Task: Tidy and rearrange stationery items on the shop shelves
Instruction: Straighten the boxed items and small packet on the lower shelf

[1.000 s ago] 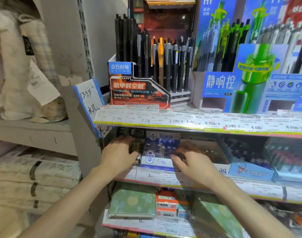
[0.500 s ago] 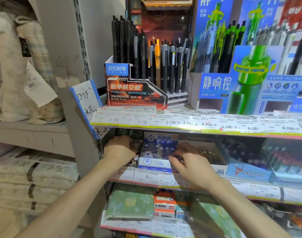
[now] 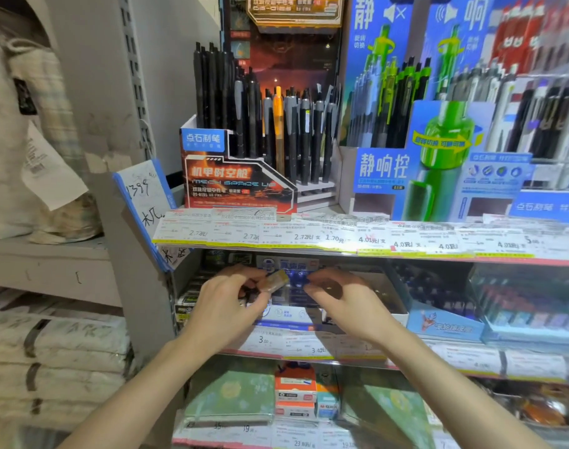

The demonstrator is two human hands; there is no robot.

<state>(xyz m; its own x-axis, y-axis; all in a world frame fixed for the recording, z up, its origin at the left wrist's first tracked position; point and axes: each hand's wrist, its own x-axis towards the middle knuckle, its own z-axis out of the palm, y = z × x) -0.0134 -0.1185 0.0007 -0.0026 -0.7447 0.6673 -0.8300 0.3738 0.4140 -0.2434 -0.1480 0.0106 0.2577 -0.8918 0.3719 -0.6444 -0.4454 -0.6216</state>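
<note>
Left hand (image 3: 226, 306) pinches a small yellowish packet (image 3: 276, 281), lifted since a moment ago out of the blue display box (image 3: 286, 314) on the middle shelf. Right hand (image 3: 336, 299), fingers curled, holds nothing I can make out. One item pulled for re-placing, likely. Price-tag rail (image 3: 309, 238) overhangs close above; little headroom.

Small yellowish item (image 3: 278, 280) blurred, unidentifiable; right-side pen racks (image 3: 535, 306) blurred & cut off.

Stationery shop: price labels (image 3: 296, 236), pens (image 3: 289, 134).
</note>
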